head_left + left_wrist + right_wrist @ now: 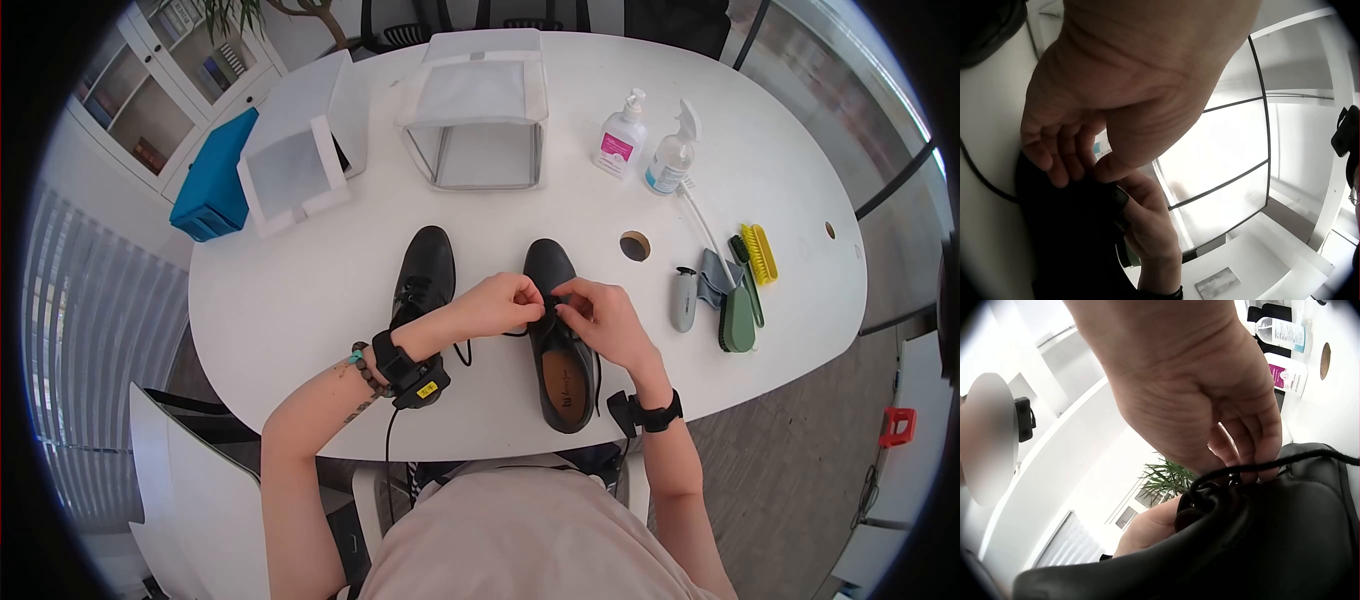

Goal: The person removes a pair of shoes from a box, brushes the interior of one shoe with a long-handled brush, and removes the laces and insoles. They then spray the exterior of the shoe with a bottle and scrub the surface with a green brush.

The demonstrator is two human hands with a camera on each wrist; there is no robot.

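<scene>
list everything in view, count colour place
smooth lace-up shoes: two, black, table's near side
translucent-panelled boxes: two, white, far side
boxy case: one, teal, far left
pump bottle: one, white, far right
spray bottle: one, clear, beside it
small cylindrical bottle: one, grey, right
bristle brushes: 3+, green and yellow, right
cloth: one, grey, among brushes
oval table: one, white, centre
bookcase: one, white, far left
slatted blind: one, pale, left
leafy plant: one, green, beyond table
chairs: several, black or white, around table
wrist devices: two, black, strapped on
left hand, right hand: one each, bare, at right shoe
</scene>
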